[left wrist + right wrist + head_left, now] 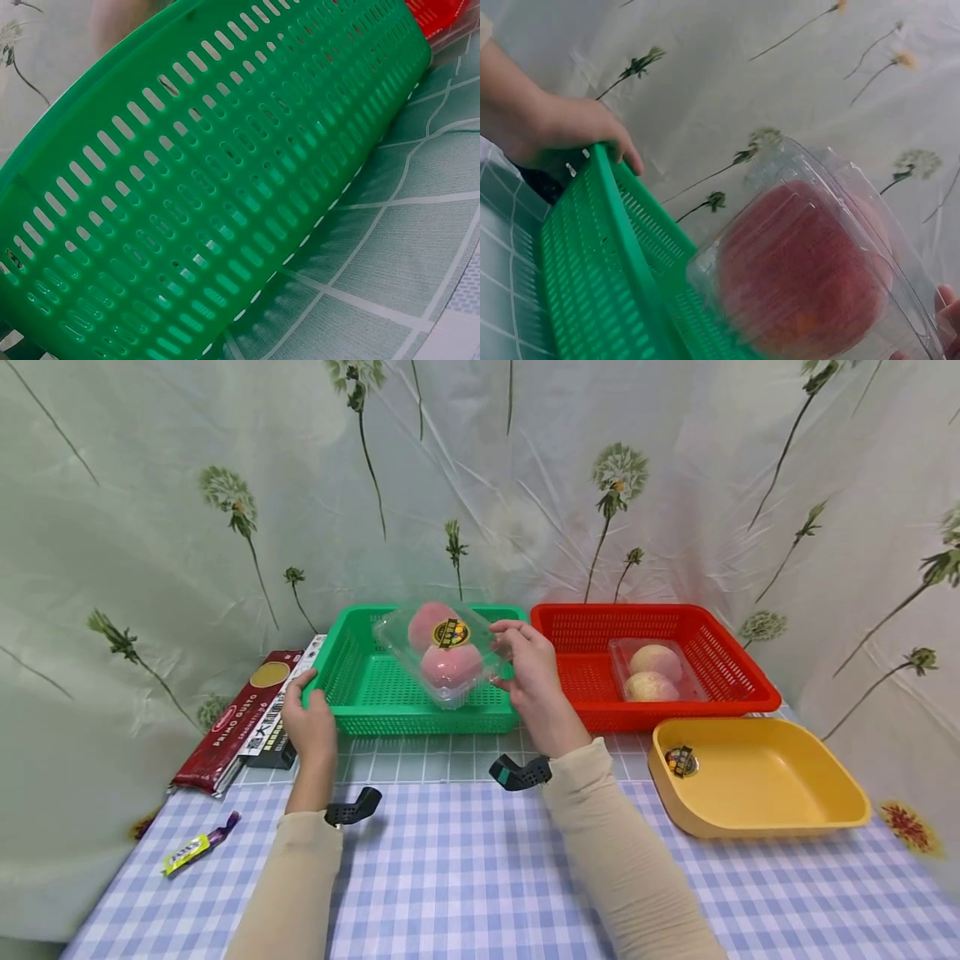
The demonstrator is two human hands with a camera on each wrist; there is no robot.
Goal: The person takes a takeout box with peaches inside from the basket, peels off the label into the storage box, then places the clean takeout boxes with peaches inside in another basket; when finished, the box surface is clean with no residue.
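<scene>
While the clear peach pack is pinched at its right edge by the right hand, it is held directly above the green basket, long axis front-to-back; the basket's near-left corner is gripped by the left hand.

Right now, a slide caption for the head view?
Right hand holds a clear peach pack over the green basket; left hand grips its corner.

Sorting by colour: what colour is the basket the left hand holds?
Green basket, gripped at its corner by the left hand; clearest in the head view.
</scene>
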